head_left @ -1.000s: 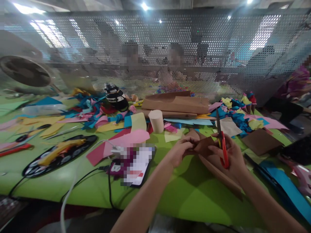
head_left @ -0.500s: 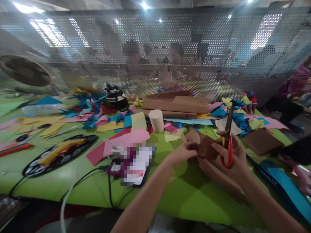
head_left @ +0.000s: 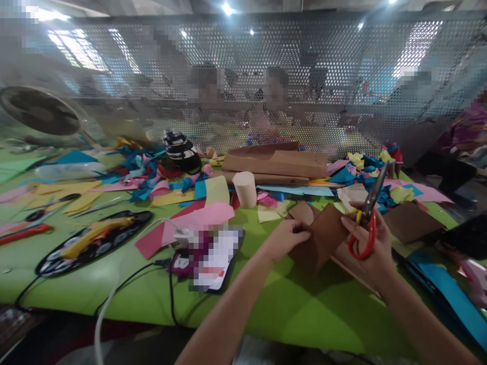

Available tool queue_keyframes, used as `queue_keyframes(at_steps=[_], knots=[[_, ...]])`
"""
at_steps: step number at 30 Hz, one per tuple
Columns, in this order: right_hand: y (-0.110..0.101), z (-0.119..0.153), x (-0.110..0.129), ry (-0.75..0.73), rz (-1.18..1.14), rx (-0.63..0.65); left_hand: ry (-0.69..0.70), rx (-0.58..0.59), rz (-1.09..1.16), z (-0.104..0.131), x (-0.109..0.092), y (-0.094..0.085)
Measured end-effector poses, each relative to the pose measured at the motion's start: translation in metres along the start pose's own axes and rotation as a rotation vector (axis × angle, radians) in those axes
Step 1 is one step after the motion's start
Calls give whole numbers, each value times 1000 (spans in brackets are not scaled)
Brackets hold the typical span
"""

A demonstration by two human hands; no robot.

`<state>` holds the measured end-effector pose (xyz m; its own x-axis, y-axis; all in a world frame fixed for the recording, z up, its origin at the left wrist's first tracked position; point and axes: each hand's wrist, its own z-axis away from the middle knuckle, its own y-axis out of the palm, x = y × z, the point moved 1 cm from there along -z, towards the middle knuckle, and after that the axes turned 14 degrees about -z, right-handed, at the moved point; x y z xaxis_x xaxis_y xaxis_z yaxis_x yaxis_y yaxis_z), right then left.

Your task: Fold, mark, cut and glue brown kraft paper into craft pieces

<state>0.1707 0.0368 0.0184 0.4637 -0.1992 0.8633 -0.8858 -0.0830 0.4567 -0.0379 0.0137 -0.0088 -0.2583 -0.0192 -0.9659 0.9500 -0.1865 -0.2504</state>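
Observation:
A piece of brown paper [head_left: 327,228], bent along the middle, is held up over the green table. My left hand [head_left: 283,238] pinches its left edge between thumb and fingers. With thumb and fingertips at the paper's right edge, my right hand [head_left: 375,248] also carries scissors [head_left: 368,215]. Their handles are red and yellow, and the blades point up and away from me. More brown paper [head_left: 353,266] lies under my hands, partly hidden. Behind them a rounded brown paper piece [head_left: 303,212] shows.
A phone [head_left: 218,258] and a power strip with cables [head_left: 182,261] lie left of my forearm. A cream paper roll [head_left: 245,189] stands ahead, near folded brown sheets [head_left: 274,163]. Coloured paper scraps [head_left: 152,177] spread along the back. A perforated screen [head_left: 243,91] rises behind.
The brown paper has turned and opened out, showing a broader face. My right hand has shifted slightly right, and the scissors now lean further right. My left hand has barely moved.

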Motion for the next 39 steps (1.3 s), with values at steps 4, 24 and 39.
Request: queue_keyframes(at_steps=[4,24,39], knots=[[-5,-5,-3,-24,39,-17,-7,-162,38,0,-4,-3],[-14,-12,-15,269,655,742,-44,-778,421,-1,0,-56],[-18,-11,-22,358,606,764,66,-603,154,-4,-2,-35]])
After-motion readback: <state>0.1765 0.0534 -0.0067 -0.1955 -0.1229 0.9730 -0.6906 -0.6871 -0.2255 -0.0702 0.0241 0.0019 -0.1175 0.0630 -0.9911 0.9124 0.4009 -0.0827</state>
